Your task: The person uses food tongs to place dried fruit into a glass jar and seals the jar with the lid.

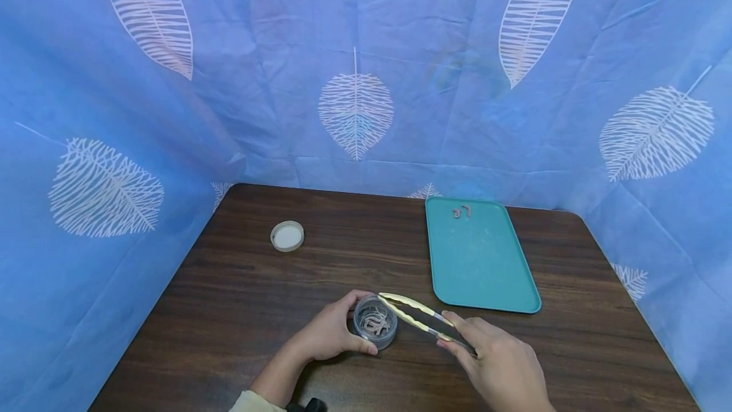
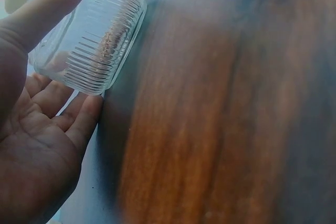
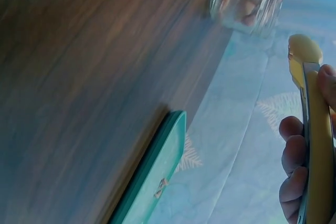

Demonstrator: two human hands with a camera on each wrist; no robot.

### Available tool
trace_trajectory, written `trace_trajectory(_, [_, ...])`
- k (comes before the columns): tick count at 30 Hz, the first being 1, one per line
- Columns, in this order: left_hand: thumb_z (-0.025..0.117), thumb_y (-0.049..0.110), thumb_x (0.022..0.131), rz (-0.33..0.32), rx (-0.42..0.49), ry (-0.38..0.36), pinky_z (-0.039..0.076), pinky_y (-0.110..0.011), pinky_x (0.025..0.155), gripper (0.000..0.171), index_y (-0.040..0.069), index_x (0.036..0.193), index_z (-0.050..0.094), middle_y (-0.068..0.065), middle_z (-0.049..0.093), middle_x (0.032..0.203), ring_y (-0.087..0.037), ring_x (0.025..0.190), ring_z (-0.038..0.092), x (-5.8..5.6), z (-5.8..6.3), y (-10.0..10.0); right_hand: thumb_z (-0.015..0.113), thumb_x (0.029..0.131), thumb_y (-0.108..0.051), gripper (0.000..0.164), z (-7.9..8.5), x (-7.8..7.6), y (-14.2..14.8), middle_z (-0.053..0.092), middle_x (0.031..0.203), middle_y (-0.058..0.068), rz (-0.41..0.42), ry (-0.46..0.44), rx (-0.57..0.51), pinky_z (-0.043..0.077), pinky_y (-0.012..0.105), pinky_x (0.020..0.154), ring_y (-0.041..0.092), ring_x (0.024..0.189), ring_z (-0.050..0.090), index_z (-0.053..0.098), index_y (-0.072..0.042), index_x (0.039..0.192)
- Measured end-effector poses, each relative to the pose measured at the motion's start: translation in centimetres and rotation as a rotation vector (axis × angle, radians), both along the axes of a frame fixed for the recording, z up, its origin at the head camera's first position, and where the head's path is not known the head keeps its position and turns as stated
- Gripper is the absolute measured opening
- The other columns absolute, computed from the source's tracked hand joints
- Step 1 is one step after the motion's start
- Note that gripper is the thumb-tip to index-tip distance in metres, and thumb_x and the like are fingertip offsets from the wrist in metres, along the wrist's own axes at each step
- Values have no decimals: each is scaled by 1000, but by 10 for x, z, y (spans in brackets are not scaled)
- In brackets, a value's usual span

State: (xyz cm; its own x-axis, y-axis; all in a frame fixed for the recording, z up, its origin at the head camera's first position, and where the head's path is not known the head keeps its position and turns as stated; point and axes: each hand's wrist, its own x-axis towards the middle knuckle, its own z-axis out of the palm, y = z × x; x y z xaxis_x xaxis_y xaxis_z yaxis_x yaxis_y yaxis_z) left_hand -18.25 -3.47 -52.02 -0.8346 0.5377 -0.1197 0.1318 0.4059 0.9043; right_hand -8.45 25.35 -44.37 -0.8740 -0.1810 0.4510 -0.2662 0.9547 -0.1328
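My left hand [image 1: 325, 337] grips a small clear ribbed jar [image 2: 92, 59] on the table, thumb on the near side and fingers round the far side. Pale pink, worm-like pieces [image 1: 375, 323] lie inside. My right hand [image 1: 509, 364] holds tongs [image 1: 413, 303] with cream-yellow tips between thumb and fingers. In the head view, the tong tips are at the jar's upper right rim, nearly together; whether they pinch anything cannot be seen. The right wrist view shows the tongs [image 3: 319, 145] in the curled fingers, with the jar [image 3: 244, 1] beyond.
A teal tray [image 1: 483, 266] lies at the right back, with two small pinkish curled pieces [image 1: 467, 210] near its far edge. A round lid [image 1: 287, 236] with a white centre lies at the left back. Blue leaf-patterned cloth [image 1: 354, 30] surrounds the dark wooden table [image 1: 229, 310].
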Motion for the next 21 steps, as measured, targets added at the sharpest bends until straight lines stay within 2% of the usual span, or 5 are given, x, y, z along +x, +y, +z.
trace_trajectory(5, [93, 38, 69, -2, -3, -8, 48, -41, 104, 86, 37, 142, 45, 9, 64, 130, -20, 128, 61, -1, -1, 0, 88, 70, -43, 54, -1, 3, -4, 69, 84, -18, 25, -5, 22, 32, 15, 48, -12, 59, 36, 73, -34, 121])
trace_trajectory(8, [92, 36, 70, -6, 5, -19, 49, -39, 103, 86, 37, 142, 45, 10, 64, 130, -19, 127, 62, -2, -1, 0, 89, 69, -41, 55, -1, 4, -6, 67, 82, -19, 50, 0, 18, 30, 15, 49, -12, 59, 30, 72, -34, 121])
trace_trajectory(14, [92, 36, 70, -6, 2, -21, 49, -39, 103, 86, 37, 142, 45, 11, 64, 128, -17, 125, 62, -2, -2, 0, 90, 68, -42, 56, 0, 5, -9, 64, 79, -20, 49, -4, 3, 30, 15, 49, -11, 59, 29, 73, -33, 120])
trace_trajectory(17, [92, 37, 70, -2, -9, -17, 48, -42, 103, 86, 36, 142, 45, 11, 64, 128, -19, 126, 62, -2, -1, 0, 90, 66, -47, 61, 1, 5, -10, 67, 83, -18, 18, -37, 9, 37, 17, 51, -10, 60, 41, 72, -33, 123])
trace_trajectory(21, [93, 38, 69, 3, -14, -4, 48, -45, 105, 86, 36, 141, 45, 9, 65, 129, -21, 127, 62, -1, -1, 0, 86, 68, -58, 70, 3, 6, -12, 69, 92, -17, -47, -130, -28, 45, 22, 55, -5, 65, 55, 66, -38, 131])
